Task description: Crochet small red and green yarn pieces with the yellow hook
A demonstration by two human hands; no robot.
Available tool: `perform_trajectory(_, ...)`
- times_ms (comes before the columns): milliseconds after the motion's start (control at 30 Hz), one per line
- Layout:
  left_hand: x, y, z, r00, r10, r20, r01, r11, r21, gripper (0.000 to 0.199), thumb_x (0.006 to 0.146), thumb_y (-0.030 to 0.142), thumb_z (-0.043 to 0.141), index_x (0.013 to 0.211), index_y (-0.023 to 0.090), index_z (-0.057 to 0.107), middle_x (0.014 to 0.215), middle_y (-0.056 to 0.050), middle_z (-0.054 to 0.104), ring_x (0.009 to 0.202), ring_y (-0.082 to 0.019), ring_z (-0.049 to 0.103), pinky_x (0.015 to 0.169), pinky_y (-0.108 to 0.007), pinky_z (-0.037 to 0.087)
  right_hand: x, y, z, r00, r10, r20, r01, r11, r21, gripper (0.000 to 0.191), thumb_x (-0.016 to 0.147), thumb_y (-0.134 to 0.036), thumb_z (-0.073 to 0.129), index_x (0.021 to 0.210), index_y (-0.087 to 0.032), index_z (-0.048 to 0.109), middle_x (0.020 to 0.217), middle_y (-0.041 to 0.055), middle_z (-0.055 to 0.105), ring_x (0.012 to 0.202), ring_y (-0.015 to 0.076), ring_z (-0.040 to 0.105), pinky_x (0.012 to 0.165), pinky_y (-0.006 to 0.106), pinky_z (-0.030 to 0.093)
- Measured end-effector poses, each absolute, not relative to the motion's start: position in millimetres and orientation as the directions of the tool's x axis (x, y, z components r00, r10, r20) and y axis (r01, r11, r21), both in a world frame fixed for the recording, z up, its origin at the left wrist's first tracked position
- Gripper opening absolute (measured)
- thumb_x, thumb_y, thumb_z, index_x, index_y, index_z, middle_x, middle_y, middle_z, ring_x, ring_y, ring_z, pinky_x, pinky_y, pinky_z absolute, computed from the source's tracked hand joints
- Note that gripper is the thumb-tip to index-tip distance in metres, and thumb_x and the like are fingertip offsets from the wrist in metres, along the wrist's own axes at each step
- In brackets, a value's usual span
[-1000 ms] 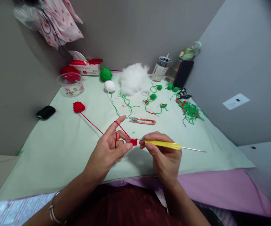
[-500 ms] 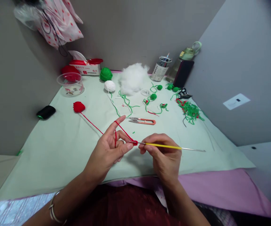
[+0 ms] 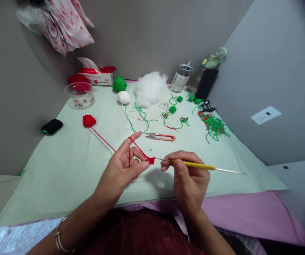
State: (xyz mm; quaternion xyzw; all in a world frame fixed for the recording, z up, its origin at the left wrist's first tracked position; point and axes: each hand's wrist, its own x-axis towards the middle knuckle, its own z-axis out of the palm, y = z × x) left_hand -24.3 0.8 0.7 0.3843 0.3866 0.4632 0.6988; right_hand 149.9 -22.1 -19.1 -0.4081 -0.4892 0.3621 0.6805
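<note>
Between thumb and fingers, my left hand [image 3: 124,164] pinches a small piece of red crochet [image 3: 150,160]. Red yarn [image 3: 103,137] loops over its raised index finger and leads back to a red yarn ball [image 3: 89,120] on the left of the table. My right hand [image 3: 191,177] grips a crochet hook [image 3: 199,165] by its yellow handle. The hook's thin left end reaches the edge of the crochet; whether it sits in a loop is too small to tell. Beyond the hands lie orange-handled thread snips [image 3: 161,137].
At the back are a white yarn ball [image 3: 123,97], a green yarn ball [image 3: 119,84], white stuffing [image 3: 151,88], a pen jar [image 3: 180,79] and a phone [image 3: 207,84]. Green yarn scraps [image 3: 216,125] lie right. A plastic tub [image 3: 82,95] and black case [image 3: 52,126] stand left.
My right hand has moved a little to the right with the crochet hook, drawing more of its shaft clear of the red piece. My left hand has hardly moved.
</note>
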Motion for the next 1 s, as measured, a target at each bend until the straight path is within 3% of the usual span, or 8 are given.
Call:
perform_trajectory(133,-23.7,0.2,0.8,0.265,0.945,-0.191,-0.340,0.277,0.899,0.090,0.079,0.019,0.090,0.159,0.026,0.049,0.080,0.005,0.065,0.051,-0.004,0.041,0.045,-0.018,0.031,147.3,-25.3,-17.3,0.242,0.822,0.515,0.121,0.501,-0.857,0.011,0.098,-0.023,0.072,0.097,-0.029,0.081,0.083,0.0024,0.078,0.074,0.0194,0.072,0.067,0.036,0.059)
perform_trajectory(267,-21.1,-0.5,0.6,0.289,0.936,-0.202,-0.381,0.306,0.873,0.101,0.075,0.015,0.091,0.163,0.026,0.043,0.076,0.007,0.066,0.048,-0.004,0.038,0.044,-0.019,0.028,143.2,-26.3,-17.7,0.193,0.818,0.542,0.209,0.506,-0.837,0.017,0.098,-0.020,0.072,0.103,-0.032,0.083,0.093,0.0042,0.081,0.089,0.0223,0.074,0.077,0.039,0.059)
perform_trajectory(400,-16.2,-0.9,0.1,0.279,0.940,-0.195,-0.396,0.298,0.869,0.108,0.071,0.014,0.094,0.164,0.025,0.040,0.072,0.008,0.064,0.049,-0.005,0.037,0.048,-0.019,0.030,137.2,-24.2,-20.1,0.160,0.883,0.441,0.073,0.435,-0.898,0.018,0.097,-0.019,0.073,0.101,-0.033,0.084,0.095,0.0029,0.081,0.092,0.0208,0.073,0.082,0.037,0.059)
perform_trajectory(667,-16.1,-0.2,1.9,0.181,0.969,-0.166,-0.310,0.216,0.926,0.104,0.074,0.028,0.095,0.163,0.025,0.041,0.082,0.005,0.068,0.051,-0.006,0.037,0.049,-0.020,0.035,141.0,-13.8,-25.6,0.193,0.972,0.136,-0.270,0.186,-0.945,0.009,0.084,-0.021,0.087,0.086,-0.029,0.083,0.087,-0.0016,0.075,0.077,0.0131,0.068,0.072,0.026,0.055)
perform_trajectory(833,-26.4,3.4,0.9,0.113,0.986,-0.121,-0.295,0.150,0.944,0.071,0.090,0.043,0.082,0.153,0.025,0.056,0.094,-0.001,0.073,0.047,-0.004,0.031,0.042,-0.022,0.026,141.2,-12.0,-21.5,0.200,0.975,0.091,-0.342,0.157,-0.926,0.010,0.079,-0.022,0.089,0.081,-0.027,0.081,0.084,-0.0013,0.075,0.070,0.0120,0.065,0.068,0.026,0.055)
perform_trajectory(1000,-45.8,13.9,3.4,0.101,0.993,-0.061,-0.166,0.078,0.983,0.048,0.094,0.040,0.076,0.140,0.028,0.070,0.098,-0.004,0.077,0.048,-0.007,0.033,0.044,-0.024,0.029,141.8,-11.2,-16.9,0.178,0.981,0.080,-0.352,0.139,-0.926,0.012,0.076,-0.023,0.089,0.078,-0.024,0.077,0.078,-0.0008,0.073,0.065,0.0124,0.063,0.063,0.027,0.054)
